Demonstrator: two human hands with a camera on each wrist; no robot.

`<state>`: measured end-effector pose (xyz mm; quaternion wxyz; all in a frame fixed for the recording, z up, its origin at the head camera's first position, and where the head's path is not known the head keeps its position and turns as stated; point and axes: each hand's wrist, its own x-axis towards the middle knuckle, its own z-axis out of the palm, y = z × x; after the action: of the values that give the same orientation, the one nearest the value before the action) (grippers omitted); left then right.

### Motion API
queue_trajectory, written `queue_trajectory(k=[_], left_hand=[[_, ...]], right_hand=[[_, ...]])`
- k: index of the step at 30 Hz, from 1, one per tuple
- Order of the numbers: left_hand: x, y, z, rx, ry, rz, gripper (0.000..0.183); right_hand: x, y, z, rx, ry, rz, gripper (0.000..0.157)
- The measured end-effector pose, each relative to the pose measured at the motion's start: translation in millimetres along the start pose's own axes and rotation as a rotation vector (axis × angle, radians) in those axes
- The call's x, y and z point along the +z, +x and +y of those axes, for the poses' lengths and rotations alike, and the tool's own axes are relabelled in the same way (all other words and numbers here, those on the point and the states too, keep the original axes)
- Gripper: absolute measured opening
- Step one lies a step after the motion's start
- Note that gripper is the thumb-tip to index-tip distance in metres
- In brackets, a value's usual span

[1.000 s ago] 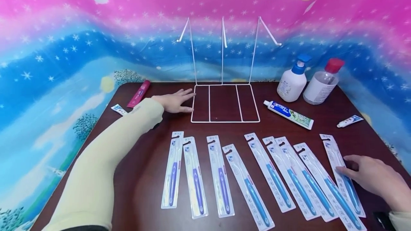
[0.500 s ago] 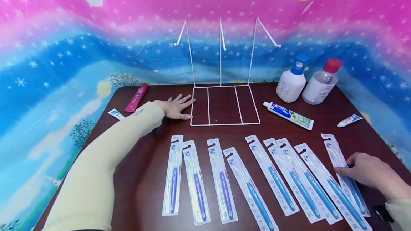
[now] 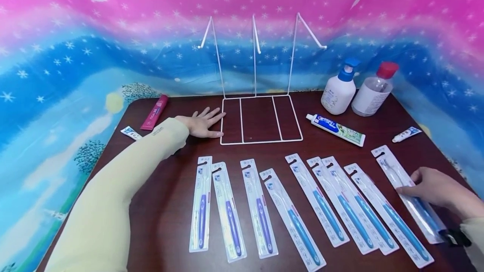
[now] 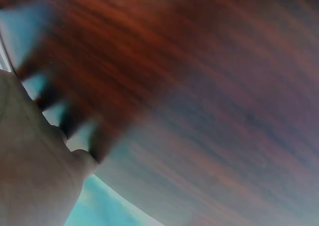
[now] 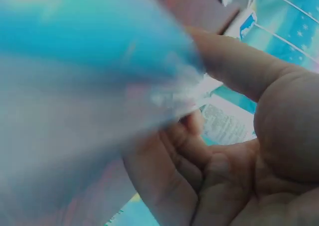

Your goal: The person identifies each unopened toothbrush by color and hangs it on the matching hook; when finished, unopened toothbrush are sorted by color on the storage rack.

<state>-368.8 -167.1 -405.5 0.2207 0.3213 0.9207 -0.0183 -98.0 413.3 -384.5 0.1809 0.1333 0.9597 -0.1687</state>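
My right hand (image 3: 435, 188) pinches a packaged blue toothbrush (image 3: 410, 198) by its edges at the right of the table. In the right wrist view the package is a close blur between thumb and fingers. My left hand (image 3: 204, 124) lies with fingers spread on the table, fingertips at the left side of a white wire rack (image 3: 261, 141). In the left wrist view, its palm (image 4: 35, 161) shows above the wood. In front lie three packaged purple toothbrushes (image 3: 231, 217) and several packaged blue toothbrushes (image 3: 293, 217), some overlapping.
Behind the toothbrushes on the right lie a toothpaste tube (image 3: 335, 129) and a small tube (image 3: 406, 134). A white pump bottle (image 3: 338, 93) and a red-capped bottle (image 3: 372, 95) stand behind. At left are a pink tube (image 3: 154, 113) and another small tube (image 3: 131, 133).
My right hand has lifted the rightmost blue toothbrush package off its neighbour and tilted it. The left hand has stayed beside the rack; the head view has shifted slightly.
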Motion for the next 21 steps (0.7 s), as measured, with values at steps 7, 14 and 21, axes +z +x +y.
queue_trajectory(k=[7,14,21], left_hand=[[-2.8,-2.0,0.0,0.005,-0.025,-0.02,0.089],[-8.5,-2.2,0.4,-0.012,-0.045,-0.035,0.09],[-3.0,-0.6,0.9,-0.016,-0.059,-0.045,0.091]], right_hand=[[-15.7,-20,-14,-0.104,0.073,0.326,0.062],[-40.9,-43,-89,-0.324,0.253,0.532,0.046],[-63.4,-37,-172,-0.51,0.331,0.467,0.051]])
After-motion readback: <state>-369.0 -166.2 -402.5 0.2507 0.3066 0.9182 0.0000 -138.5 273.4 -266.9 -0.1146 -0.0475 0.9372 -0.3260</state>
